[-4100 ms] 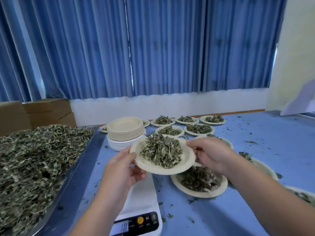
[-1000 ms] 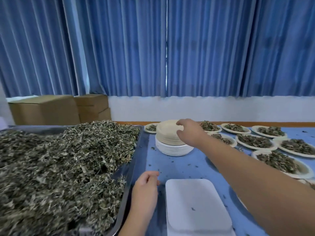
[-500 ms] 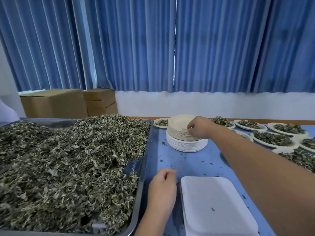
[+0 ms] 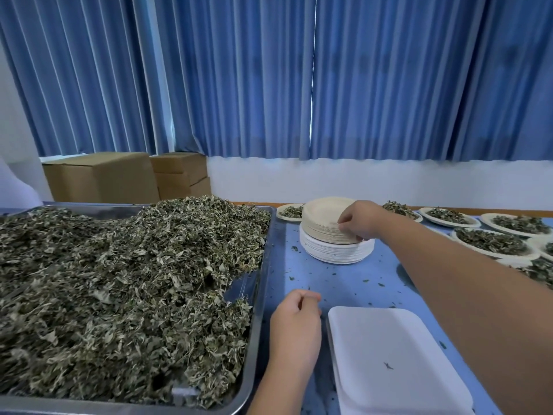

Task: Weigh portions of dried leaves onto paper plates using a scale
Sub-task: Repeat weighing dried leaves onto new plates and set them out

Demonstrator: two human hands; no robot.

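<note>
A stack of empty paper plates [image 4: 324, 217], beige on top and white below, stands in the middle of the blue table. My right hand [image 4: 360, 220] reaches over it and pinches the rim of the top plates. The white scale platform [image 4: 389, 354] lies bare at the near edge. My left hand [image 4: 296, 322] rests beside its left edge, fingers loosely curled, holding nothing. A big steel tray [image 4: 257, 298] heaped with dried leaves [image 4: 113, 280] fills the left side.
Several filled paper plates [image 4: 490, 242] sit in rows at the right and back. Loose leaf bits dot the blue table [image 4: 344, 283]. Cardboard boxes [image 4: 125, 175] stand behind the tray, under blue curtains.
The filled plate I held 4 s ago has left both hands. My right hand has reached the plate stack and its fingers now pinch the top rim. The left hand stays beside the scale.
</note>
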